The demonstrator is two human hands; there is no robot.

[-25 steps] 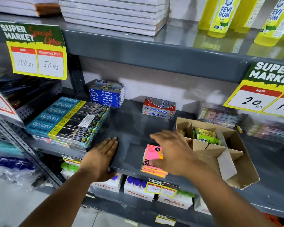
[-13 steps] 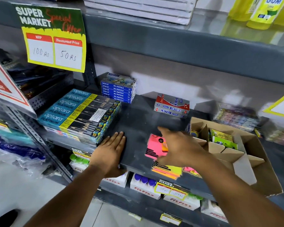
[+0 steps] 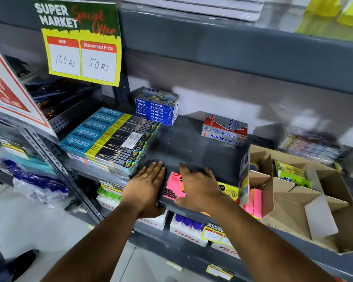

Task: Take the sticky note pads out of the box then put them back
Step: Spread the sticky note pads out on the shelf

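While glossy shrink-wrapped pencil boxes (image 3: 112,143) sit stacked flat at far left of the grey metal shelf (image 3: 192,143), the left hand (image 3: 149,186) lies palm-down just right of them, fingers straight and together, flat on the shelf's front edge, holding nothing. Behind it, a neat pile of thin blue oil pastel boxes (image 3: 157,110). Just right of the left hand, a rectangular neon pink sticky note pad (image 3: 172,188) lies flat on the shelf; the right hand (image 3: 200,188) covers its right part, fingers spread wide and motion-blurred, cannot tell if it grips the pad. Farther back, small red-and-silver cartons (image 3: 225,130), stacked. A yellow sticky note pad (image 3: 229,192) pokes out right of the right wrist. Rightmost: a brown corrugated cardboard box (image 3: 314,210) with folded dividers, flap open, pink pads (image 3: 255,202) upright at its left edge, green packs (image 3: 291,174) in the back compartments.
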